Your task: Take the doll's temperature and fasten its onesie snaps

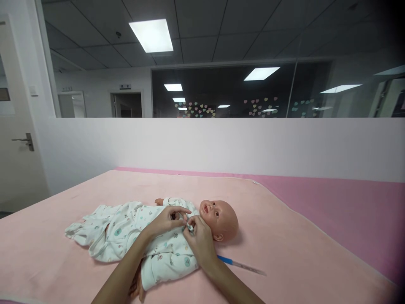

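At lower centre, the left hand [166, 220] and right hand [200, 238] pinch the printed romper [139, 236] collar below the baby doll [218, 218] chin; a thermometer [242, 265] lies just right.

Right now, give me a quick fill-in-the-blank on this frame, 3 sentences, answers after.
1. The baby doll lies on its ____ on the pink blanket.
2. Both hands, left hand and right hand, pinch the patterned romper near the doll's ____.
3. The thermometer beside the right forearm has a ____ end.

Missing words: back; neck; blue
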Motion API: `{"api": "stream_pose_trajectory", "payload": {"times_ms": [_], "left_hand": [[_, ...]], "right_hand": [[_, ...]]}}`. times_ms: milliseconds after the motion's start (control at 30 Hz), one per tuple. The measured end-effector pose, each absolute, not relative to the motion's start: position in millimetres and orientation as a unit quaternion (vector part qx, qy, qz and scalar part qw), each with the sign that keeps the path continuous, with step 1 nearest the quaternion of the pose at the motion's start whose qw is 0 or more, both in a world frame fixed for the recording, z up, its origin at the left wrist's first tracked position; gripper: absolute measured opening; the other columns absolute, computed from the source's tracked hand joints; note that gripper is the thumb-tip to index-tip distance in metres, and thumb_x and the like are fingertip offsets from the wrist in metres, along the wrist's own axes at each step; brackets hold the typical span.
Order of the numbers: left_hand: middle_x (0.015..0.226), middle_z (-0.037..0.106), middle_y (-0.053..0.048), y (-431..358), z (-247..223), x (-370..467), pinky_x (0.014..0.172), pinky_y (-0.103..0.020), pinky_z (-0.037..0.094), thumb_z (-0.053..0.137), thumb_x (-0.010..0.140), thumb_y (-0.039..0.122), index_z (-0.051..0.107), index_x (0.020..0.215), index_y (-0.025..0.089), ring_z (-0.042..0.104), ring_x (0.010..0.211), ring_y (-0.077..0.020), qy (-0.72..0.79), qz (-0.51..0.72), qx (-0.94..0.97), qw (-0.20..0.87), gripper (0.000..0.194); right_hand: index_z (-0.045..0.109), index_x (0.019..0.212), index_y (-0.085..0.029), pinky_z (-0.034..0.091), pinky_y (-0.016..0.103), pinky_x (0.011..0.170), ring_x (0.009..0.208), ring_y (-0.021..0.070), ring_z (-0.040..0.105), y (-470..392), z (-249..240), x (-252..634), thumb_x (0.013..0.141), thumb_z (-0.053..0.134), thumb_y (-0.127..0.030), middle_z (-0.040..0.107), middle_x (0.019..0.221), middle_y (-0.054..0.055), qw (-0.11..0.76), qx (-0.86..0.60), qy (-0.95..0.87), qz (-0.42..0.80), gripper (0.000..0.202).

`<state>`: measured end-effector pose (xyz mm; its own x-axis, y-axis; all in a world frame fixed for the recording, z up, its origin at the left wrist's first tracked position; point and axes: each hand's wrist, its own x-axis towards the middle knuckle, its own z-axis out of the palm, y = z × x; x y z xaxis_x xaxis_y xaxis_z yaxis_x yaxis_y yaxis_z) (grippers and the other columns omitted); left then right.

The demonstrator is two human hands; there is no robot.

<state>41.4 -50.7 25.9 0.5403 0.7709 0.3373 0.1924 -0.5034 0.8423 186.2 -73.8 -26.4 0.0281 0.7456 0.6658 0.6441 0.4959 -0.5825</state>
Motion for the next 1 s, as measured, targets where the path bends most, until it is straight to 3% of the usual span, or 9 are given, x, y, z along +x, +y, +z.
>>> {"api": "stream_pose_trajectory", "payload": {"times_ms": [200,600,867,1000], "left_hand": [[0.075,0.06,-0.003,-50.4,25.7,40.8,0.055,-0.02,0.029,0.062,0.07,0.025,0.063,0.103,0.015,0.036,0.059,-0.0082,0.298,0.362,0.792,0.39,0.035],[0.073,0.059,-0.002,-50.6,24.7,40.7,0.055,-0.02,0.03,0.063,0.069,0.026,0.065,0.1,0.016,0.036,0.059,-0.0088,0.327,0.35,0.802,0.356,0.032],[0.059,0.051,0.0,-48.5,22.9,39.8,0.053,-0.021,0.028,0.059,0.073,0.038,0.066,0.097,0.014,0.038,0.057,-0.0098,0.342,0.367,0.791,0.351,0.034],[0.067,0.055,-0.001,-47.8,22.9,39.7,0.053,-0.02,0.028,0.062,0.07,0.038,0.066,0.098,0.016,0.036,0.057,-0.0091,0.341,0.359,0.799,0.342,0.036]], "right_hand": [[0.046,0.066,-0.017,0.033,0.019,0.051,0.053,0.0084,0.043,-72.5,-27.4,187.1,0.064,0.045,-0.011,0.05,0.065,-0.003,0.526,-0.476,-0.702,0.057,0.007],[0.056,0.073,-0.017,0.033,0.02,0.05,0.05,0.0085,0.041,-78.2,-29.4,189.2,0.077,0.049,-0.021,0.052,0.063,-0.002,0.561,-0.441,-0.694,0.097,0.009],[0.06,0.084,-0.019,0.041,0.021,0.062,0.069,0.012,0.054,-80.5,-26.5,192.7,0.085,0.042,-0.024,0.06,0.077,0.001,0.572,-0.398,-0.706,0.13,0.019],[0.06,0.086,-0.019,0.043,0.022,0.07,0.077,0.0137,0.057,-80.3,-26.1,193.2,0.086,0.04,-0.023,0.062,0.083,0.003,0.578,-0.389,-0.703,0.14,0.02]]}}
